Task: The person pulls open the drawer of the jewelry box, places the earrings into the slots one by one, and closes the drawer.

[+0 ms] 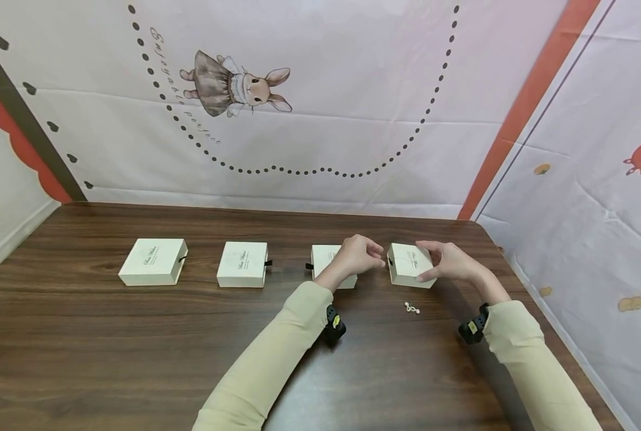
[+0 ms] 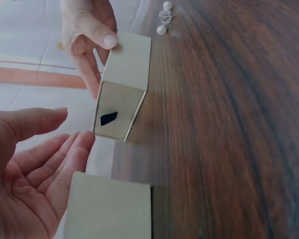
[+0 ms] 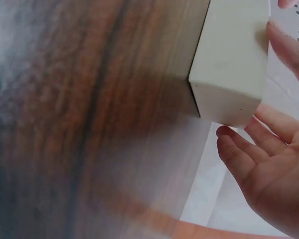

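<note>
The rightmost cream drawer-style gift box [image 1: 407, 263] stands on the table, a small black pull tab [image 2: 109, 118] on its left end. My right hand [image 1: 452, 262] grips its right side, thumb at the near edge and fingers around the far end. Left of that box, my left hand [image 1: 359, 254] reaches over a neighbouring cream box [image 1: 323, 254], partly hiding it. Its thumb and fingers are spread apart with nothing between them, fingertips right at the tab end of the gripped box. A small jewellery piece with pearls and a sparkling middle [image 2: 165, 17] lies in front.
Two more cream boxes, one far left [image 1: 150, 263] and one left of centre [image 1: 243, 266], stand in the same row with their tabs facing right. Behind the dark wooden table [image 1: 137, 347] hangs a printed cloth [image 1: 342, 108], with another along the right side.
</note>
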`<state>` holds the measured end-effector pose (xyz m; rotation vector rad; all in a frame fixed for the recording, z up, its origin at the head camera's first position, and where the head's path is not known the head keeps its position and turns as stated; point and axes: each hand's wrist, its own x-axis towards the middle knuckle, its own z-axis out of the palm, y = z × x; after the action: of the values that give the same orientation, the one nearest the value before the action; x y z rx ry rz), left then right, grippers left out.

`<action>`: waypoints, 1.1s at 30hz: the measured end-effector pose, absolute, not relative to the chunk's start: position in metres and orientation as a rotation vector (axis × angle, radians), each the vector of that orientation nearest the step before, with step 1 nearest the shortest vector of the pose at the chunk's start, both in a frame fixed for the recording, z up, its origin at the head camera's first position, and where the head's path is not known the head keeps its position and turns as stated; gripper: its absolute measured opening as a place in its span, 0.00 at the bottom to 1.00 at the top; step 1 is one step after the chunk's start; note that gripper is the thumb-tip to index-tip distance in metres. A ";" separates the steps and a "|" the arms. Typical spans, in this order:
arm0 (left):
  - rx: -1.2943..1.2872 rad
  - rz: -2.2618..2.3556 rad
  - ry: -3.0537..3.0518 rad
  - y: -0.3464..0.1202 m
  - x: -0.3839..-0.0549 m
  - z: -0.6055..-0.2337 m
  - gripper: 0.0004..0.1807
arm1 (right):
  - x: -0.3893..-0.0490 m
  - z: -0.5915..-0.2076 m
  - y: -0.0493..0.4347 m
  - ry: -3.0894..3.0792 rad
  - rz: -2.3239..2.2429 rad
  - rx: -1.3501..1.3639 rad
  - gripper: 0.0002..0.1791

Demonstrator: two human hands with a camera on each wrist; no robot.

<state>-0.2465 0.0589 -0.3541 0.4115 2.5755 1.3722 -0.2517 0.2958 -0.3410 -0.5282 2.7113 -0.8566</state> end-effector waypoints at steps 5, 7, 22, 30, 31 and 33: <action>0.425 1.353 2.597 0.066 -0.250 -0.357 0.14 | -0.254 -0.345 0.299 2.695 -0.883 -0.542 0.49; 0.444 1.335 2.610 0.068 -0.250 -0.358 0.14 | -0.253 -0.344 0.299 2.690 -0.879 -0.549 0.48; 0.512 1.018 2.776 0.088 -0.249 -0.361 0.10 | -0.252 -0.343 0.303 2.613 -0.908 -0.585 0.48; 0.526 0.906 2.872 0.095 -0.251 -0.365 0.04 | -0.251 -0.343 0.304 2.605 -0.918 -0.573 0.48; 0.524 0.899 2.884 0.096 -0.251 -0.365 0.04 | -0.251 -0.343 0.304 2.604 -0.916 -0.575 0.48; 0.523 0.887 2.902 0.097 -0.250 -0.364 0.04 | -0.250 -0.343 0.305 2.605 -0.903 -0.592 0.49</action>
<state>-0.2502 0.0967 -0.3643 0.5232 2.9021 0.8869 -0.2502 0.3048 -0.3434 -0.5916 2.6051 -0.9028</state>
